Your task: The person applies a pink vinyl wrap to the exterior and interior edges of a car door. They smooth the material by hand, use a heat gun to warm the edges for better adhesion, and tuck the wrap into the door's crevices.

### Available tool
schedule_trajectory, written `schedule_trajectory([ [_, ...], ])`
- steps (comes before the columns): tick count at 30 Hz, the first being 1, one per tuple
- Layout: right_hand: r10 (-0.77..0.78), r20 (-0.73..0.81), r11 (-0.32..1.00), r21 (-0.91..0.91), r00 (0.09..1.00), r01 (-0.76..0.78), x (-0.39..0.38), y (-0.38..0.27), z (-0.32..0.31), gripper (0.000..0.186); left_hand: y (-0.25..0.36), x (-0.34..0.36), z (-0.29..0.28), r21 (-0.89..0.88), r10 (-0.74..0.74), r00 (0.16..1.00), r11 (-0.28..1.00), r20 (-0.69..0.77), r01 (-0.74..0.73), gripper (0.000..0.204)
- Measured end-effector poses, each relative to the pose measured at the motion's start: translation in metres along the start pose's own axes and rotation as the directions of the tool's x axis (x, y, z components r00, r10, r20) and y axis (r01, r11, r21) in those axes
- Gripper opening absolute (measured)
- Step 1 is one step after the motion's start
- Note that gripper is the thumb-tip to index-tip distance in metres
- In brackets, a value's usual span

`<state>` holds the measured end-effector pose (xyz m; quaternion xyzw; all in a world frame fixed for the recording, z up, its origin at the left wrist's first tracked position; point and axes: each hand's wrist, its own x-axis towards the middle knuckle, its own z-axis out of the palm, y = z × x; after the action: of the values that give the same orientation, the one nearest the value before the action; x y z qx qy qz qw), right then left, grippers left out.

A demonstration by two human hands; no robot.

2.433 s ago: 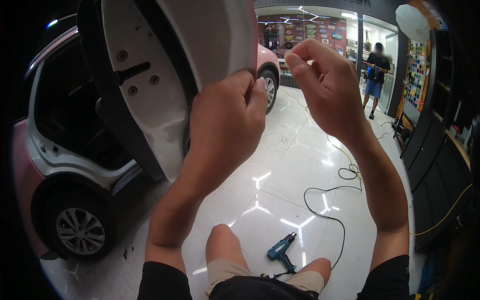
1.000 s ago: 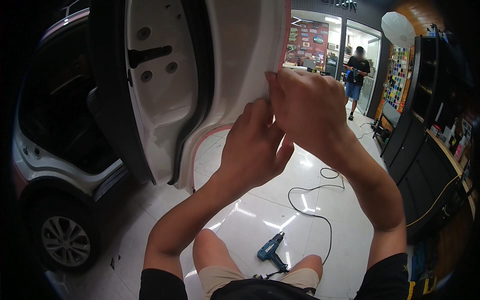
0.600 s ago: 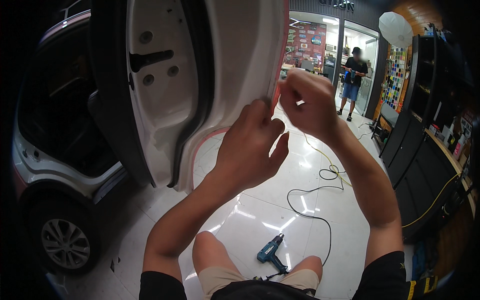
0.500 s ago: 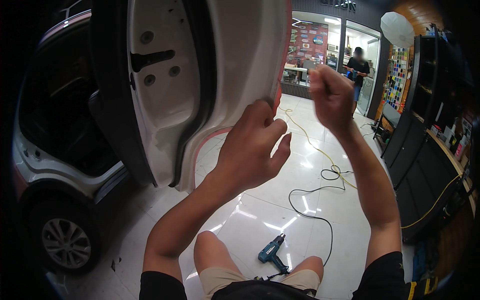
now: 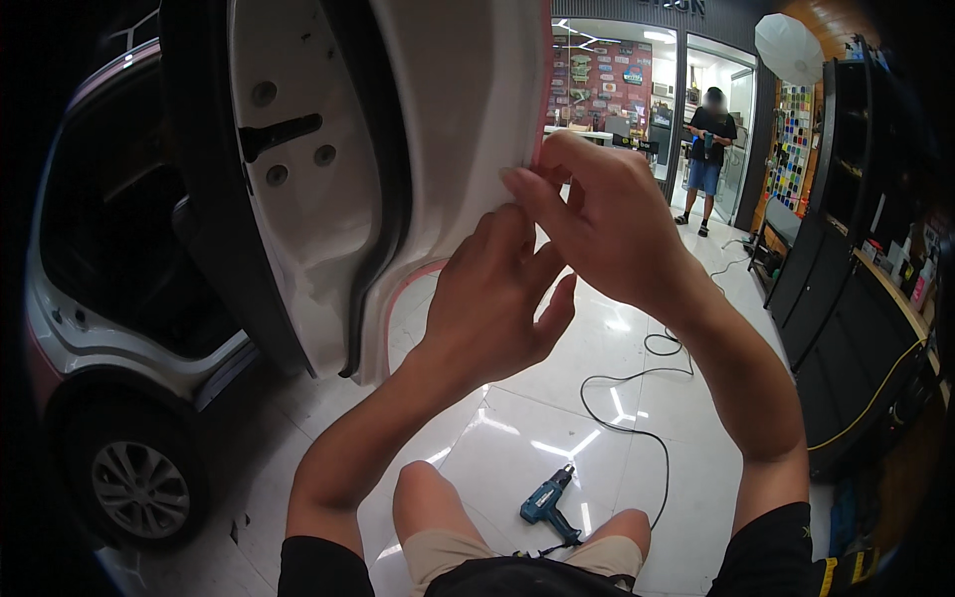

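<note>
An open white car door (image 5: 453, 90) stands before me, with a thin pink-red strip (image 5: 546, 90) along its outer edge. My right hand (image 5: 607, 219) is closed at that edge, its thumb on the white inner face and its fingers bent around the far side. Whether a bit of the pink strip is pinched there cannot be made out. Just below it, my left hand (image 5: 487, 289) rests against the door with bent fingers; the thumb and forefinger stand apart, while the other fingertips are hidden. On the floor between my knees lies a teal heat gun (image 5: 549, 504).
A dark cord (image 5: 665, 468) winds over the tiled floor (image 5: 438, 418). Left are the car's rear doorway and wheel (image 5: 139, 488). Black cabinets (image 5: 831, 269) line the right side. A person (image 5: 711, 139) stands by the glass doorway, holding something.
My right hand has come left and down from the air to the door edge, partly overlapping my left hand. The left hand has barely moved. The view has shifted slightly.
</note>
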<state>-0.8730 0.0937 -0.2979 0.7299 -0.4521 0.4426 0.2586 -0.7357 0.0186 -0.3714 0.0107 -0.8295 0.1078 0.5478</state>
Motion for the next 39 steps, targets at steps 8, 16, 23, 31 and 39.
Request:
schedule_trajectory([
  [8,-0.066,-0.042,0.977,-0.205,0.997,0.057,-0.007,-0.009,0.005,0.024,-0.012,0.0,-0.022,-0.236,-0.012,0.996,0.971,0.085,0.032,0.03],
  [16,0.218,0.172,0.966,0.105,0.961,-0.238,-0.023,-0.017,-0.004,0.028,-0.033,-0.022,-0.023,-0.537,-0.111,0.993,0.84,-0.036,0.075,0.031],
  [23,0.228,0.261,0.945,0.171,0.938,-0.277,-0.039,-0.016,0.017,0.033,-0.048,-0.038,-0.02,-0.501,-0.173,0.985,0.852,0.002,0.15,0.041],
  [31,0.206,0.175,0.875,0.407,0.963,-0.261,-0.049,-0.008,0.032,0.012,-0.045,-0.032,-0.027,-0.457,-0.159,0.985,0.873,0.065,0.171,0.047],
  [39,0.17,0.312,0.818,0.484,0.935,-0.31,-0.042,0.006,0.025,0.01,-0.047,-0.036,-0.027,-0.417,-0.138,0.988,0.896,0.068,0.154,0.054],
])
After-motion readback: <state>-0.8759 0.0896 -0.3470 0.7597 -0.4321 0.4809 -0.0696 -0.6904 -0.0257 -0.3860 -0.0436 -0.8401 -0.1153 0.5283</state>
